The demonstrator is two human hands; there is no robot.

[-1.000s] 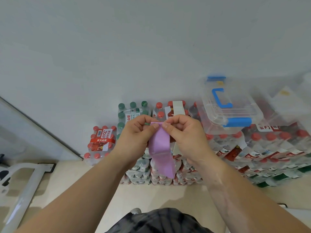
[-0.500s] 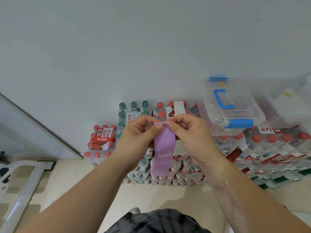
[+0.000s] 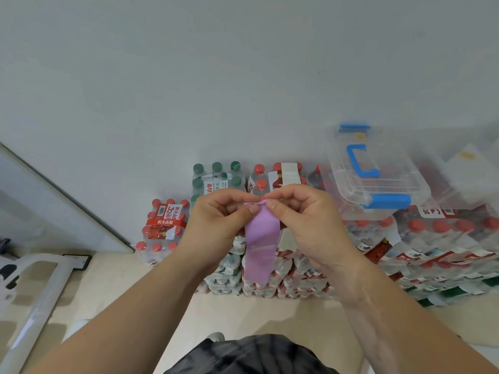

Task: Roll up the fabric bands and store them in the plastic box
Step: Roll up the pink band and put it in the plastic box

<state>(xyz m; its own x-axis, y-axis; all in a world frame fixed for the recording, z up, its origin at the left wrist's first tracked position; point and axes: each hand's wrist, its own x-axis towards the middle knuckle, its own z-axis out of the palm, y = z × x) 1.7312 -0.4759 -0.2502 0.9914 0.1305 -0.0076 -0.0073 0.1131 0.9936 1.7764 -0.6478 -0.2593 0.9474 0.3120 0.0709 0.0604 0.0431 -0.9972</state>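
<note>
Both hands are pinching the top edge of the purple fabric band (image 3: 260,247), left hand (image 3: 216,220) and right hand (image 3: 305,220) meeting thumb to fingertip right at the first tiny fold, up in the air with nothing under it. Everything below the grip is hanging straight down, loose end dangling free.

My guess at the risk: with so little material between the fingertips, the start is liable to be slipping or going crooked, giving a sloppy cone instead of a tight roll.

Behind the band, water bottle packs (image 3: 432,238) are sitting stacked on the floor. Further back on the right, well apart from the hands, the plastic box (image 3: 378,182) is resting on those packs. Its lid is looking closed, so freeing a hand for it could let the roll spring open.
</note>
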